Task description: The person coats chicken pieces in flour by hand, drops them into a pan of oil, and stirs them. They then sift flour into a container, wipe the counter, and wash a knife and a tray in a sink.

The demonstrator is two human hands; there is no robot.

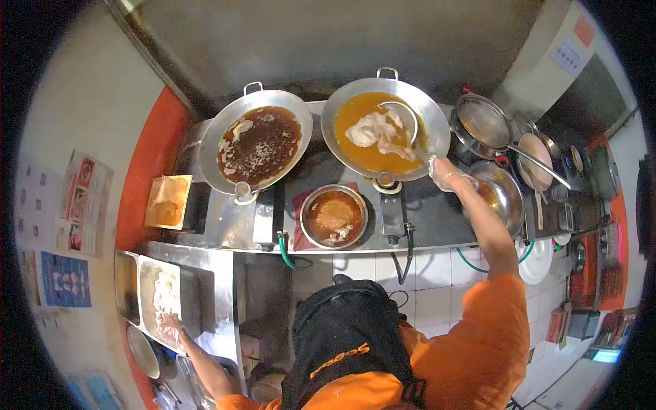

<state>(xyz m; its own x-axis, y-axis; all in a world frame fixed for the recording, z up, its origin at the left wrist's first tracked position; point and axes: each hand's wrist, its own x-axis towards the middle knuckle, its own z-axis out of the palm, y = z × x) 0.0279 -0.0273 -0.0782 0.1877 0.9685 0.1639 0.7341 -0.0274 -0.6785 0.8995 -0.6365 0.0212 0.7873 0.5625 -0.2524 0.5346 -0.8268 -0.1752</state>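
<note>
My right hand (447, 175), in a clear plastic glove, is closed around the handle of a round-rimmed skimmer (408, 117) at the edge of the right wok (437, 123). The skimmer's head lies in yellow-orange oil, against pale battered pieces (372, 131). On the far left, my left hand (169, 325) reaches into a white tray (145, 301) of flour-covered pieces (164, 290). Its fingers touch the floury contents, and I cannot make out whether they grip a piece.
A left wok (212, 147) holds dark oil with floating bits. Between the woks and the counter's front edge sits a steel bowl (303, 222) of brown liquid. A yellowish tub (181, 188) stands left. On the right are a mesh strainer (484, 119) and a metal bowl (506, 195).
</note>
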